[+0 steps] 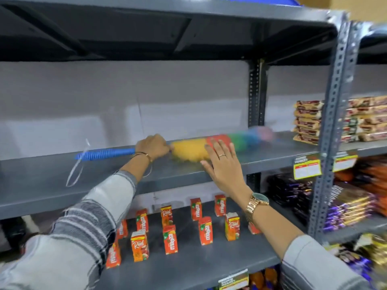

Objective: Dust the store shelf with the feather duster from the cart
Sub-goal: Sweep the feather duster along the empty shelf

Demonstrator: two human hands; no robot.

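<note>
Mid-sweep: left hand [151, 146] grips the duster [201, 148] on the shelf [52, 181], right hand [223, 164] flat, open, empty beside it; shelf stretch past the duster's tip probably left.

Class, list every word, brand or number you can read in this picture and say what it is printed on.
"Real": orange juice carton on the lower shelf.
"Maaza": red juice carton beside it, reading sideways.
Yellow shelf price tag: too blurred to read.
Stacked snack packets: print too blurred to read.
</note>
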